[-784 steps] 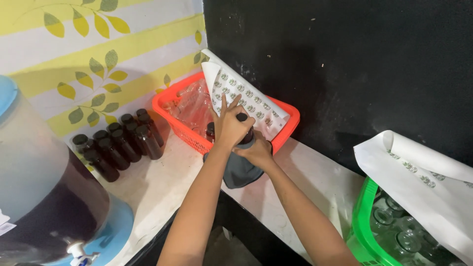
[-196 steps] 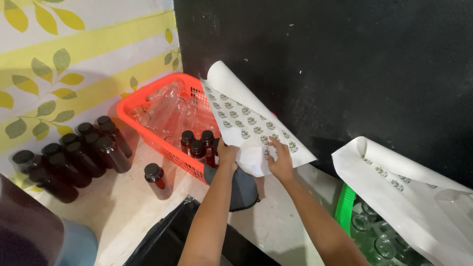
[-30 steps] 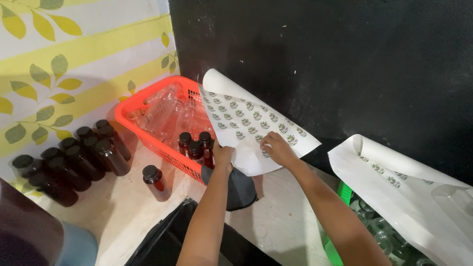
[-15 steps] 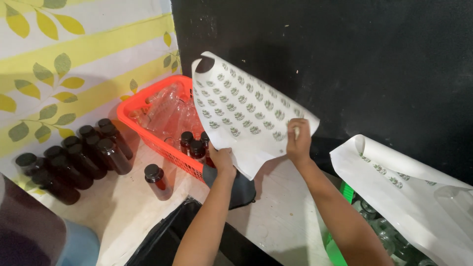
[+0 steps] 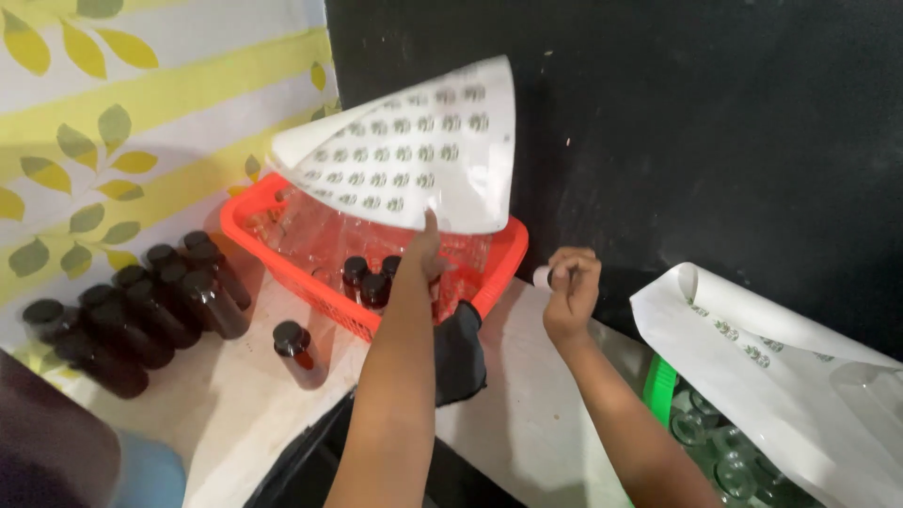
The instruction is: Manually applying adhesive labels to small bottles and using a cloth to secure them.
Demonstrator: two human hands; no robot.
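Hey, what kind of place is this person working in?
Probably a small home bottling or labelling corner. Rows of filled dark bottles stand on the counter, a red basket holds clear empty ones, and the left hand lifts a sheet of round stickers.

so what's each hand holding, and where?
Left hand holds the sticker sheet by its lower edge. Right hand pinches a small white sticker at its fingertips.
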